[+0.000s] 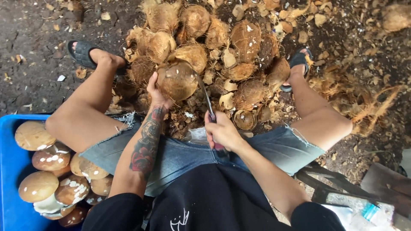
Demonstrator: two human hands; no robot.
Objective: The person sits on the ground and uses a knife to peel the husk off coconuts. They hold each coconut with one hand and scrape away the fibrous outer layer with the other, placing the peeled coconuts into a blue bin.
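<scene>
I sit with legs apart over a heap of brown, fibrous coconuts (222,38) on dark ground. My left hand (156,93) grips a partly peeled brown coconut (176,79) from its left side, held in front of my knees. My right hand (221,130) is closed on the handle of a long curved knife (204,95), whose blade runs up along the right side of that coconut. Husk chips and shell pieces (227,99) lie below and around it.
A blue tub (12,171) at my left holds several peeled, smooth brown-and-white coconuts (51,171). My feet in black sandals (82,52) flank the heap. Loose husk fibre (368,107) lies on the right; dark metal and wood pieces (376,188) sit at lower right.
</scene>
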